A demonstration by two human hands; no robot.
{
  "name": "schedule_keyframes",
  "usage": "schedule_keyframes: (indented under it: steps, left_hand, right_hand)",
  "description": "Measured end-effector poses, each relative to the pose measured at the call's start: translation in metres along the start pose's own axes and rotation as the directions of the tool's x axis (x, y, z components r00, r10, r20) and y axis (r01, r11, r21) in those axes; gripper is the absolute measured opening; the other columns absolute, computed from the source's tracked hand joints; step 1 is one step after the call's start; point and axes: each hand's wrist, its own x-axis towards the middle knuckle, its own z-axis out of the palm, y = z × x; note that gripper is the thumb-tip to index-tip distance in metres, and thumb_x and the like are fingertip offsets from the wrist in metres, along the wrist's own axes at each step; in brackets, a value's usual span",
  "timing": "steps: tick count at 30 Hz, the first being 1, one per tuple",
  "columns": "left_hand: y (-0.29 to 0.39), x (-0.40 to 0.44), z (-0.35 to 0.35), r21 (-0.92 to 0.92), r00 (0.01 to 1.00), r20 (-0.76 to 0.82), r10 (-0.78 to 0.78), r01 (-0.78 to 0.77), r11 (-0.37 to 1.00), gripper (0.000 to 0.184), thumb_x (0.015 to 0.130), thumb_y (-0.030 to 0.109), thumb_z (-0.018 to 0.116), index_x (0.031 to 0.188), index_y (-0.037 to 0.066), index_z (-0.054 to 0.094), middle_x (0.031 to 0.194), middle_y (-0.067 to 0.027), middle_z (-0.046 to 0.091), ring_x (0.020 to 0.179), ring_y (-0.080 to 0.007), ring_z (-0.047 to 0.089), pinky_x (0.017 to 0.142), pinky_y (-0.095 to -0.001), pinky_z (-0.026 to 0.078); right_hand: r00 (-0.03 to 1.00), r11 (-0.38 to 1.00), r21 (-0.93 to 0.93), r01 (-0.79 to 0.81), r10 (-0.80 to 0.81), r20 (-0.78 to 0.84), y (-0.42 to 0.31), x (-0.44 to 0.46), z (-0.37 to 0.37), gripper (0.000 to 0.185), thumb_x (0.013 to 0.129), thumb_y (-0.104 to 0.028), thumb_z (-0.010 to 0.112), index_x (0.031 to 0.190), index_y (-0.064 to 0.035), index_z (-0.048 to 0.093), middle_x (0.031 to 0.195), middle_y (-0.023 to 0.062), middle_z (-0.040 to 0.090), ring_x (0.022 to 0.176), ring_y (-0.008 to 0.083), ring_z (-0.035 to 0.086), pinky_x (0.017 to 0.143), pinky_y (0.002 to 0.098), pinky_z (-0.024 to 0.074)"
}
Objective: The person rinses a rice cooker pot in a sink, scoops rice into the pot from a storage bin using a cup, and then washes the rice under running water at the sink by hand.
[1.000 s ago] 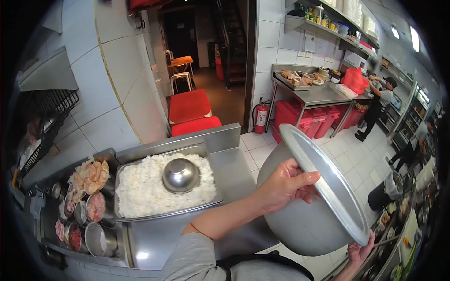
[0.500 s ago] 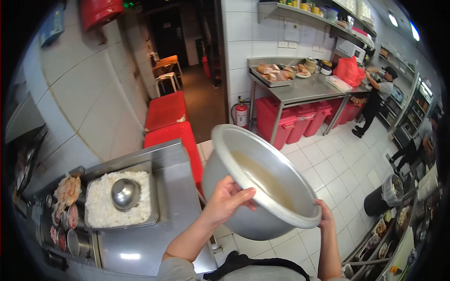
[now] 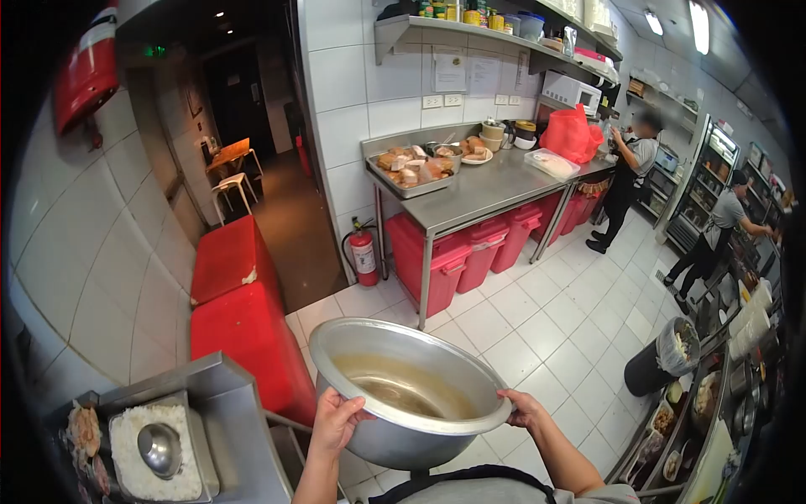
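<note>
Left hand (image 3: 337,416) and right hand (image 3: 525,409) pinch opposite sides of the rim of a large metal pot (image 3: 403,445), held mouth up in front of the wearer's body and above a white tiled floor (image 3: 537,302). The left thumb presses along the top of the rim with the fingers curled beneath it; the right fingers close over the far edge. Brownish marks ring the pot's inner wall; whether liquid lies at the bottom cannot be told.

At lower left, a steel desk (image 3: 239,454) carries a tray (image 3: 208,475) of white rice (image 3: 138,483), with a metal bowl (image 3: 159,449) resting on the rice. Just behind the desk stand two red boxes (image 3: 243,353), near a dark doorway with a white stool (image 3: 235,195) beyond it.

Against the tiled wall, a fire extinguisher (image 3: 363,254) stands beside a far desk (image 3: 457,206) holding a tray of food (image 3: 411,168) and a red plastic bag (image 3: 571,137), with red bins (image 3: 437,260) beneath. At the far desk's end stands a co-worker (image 3: 625,176) in a dark apron; a second person (image 3: 714,227) reaches toward a counter at right. A black trash bin (image 3: 651,370) with a clear liner sits nearer.
</note>
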Motion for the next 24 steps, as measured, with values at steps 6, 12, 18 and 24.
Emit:
schedule_keyframes:
  steps: [6,12,18,24]
  left_hand:
    - [-0.047,0.076,0.023,-0.097,0.978,-0.197,0.074,-0.095,0.991,0.035,0.077,0.003,0.056,0.111,0.002,0.046,0.102,-0.0100,0.059,0.087,-0.0198,0.061,0.075,-0.0337,0.053]
    - [-0.074,0.112,0.069,0.013,0.894,-0.392,0.216,-0.230,0.973,0.048,0.076,0.007,0.050,0.123,0.001,0.040,0.119,-0.0116,0.050,0.110,-0.0250,0.049,0.096,-0.0385,0.038]
    - [-0.113,0.154,0.071,0.100,0.754,-0.590,0.288,-0.286,0.953,0.042,0.082,0.010,0.053,0.122,0.003,0.042,0.112,-0.0109,0.054,0.102,-0.0236,0.055,0.077,-0.0379,0.052]
    - [-0.171,0.212,0.036,0.192,0.515,-0.814,0.268,-0.198,0.961,0.040,0.084,0.017,0.052,0.120,0.002,0.044,0.112,-0.0126,0.054,0.099,-0.0244,0.055,0.080,-0.0387,0.049]
  right_hand:
    - [0.999,0.943,-0.329,0.039,-0.035,0.018,-0.103,0.045,-0.043,0.039,0.076,-0.045,0.066,0.093,-0.0118,0.056,0.069,0.0021,0.050,0.054,0.0136,0.047,0.051,0.0360,0.0505]
    - [0.971,0.896,-0.374,0.239,-0.227,0.076,-0.231,0.155,-0.061,0.052,0.074,-0.010,0.063,0.112,-0.0122,0.028,0.084,0.0088,0.048,0.063,0.0175,0.049,0.060,0.0390,0.0504]
    - [0.871,0.569,-0.661,0.489,-0.364,0.332,-0.377,0.274,0.035,0.036,0.071,-0.008,0.067,0.100,-0.0003,0.048,0.084,0.0158,0.057,0.079,0.0279,0.059,0.070,0.0429,0.0515]
    - [0.382,-0.274,-0.778,0.565,-0.749,0.541,-0.486,0.388,0.111,0.043,0.069,-0.018,0.070,0.103,-0.0006,0.050,0.107,0.0208,0.051,0.093,0.0379,0.053,0.083,0.0416,0.0449]
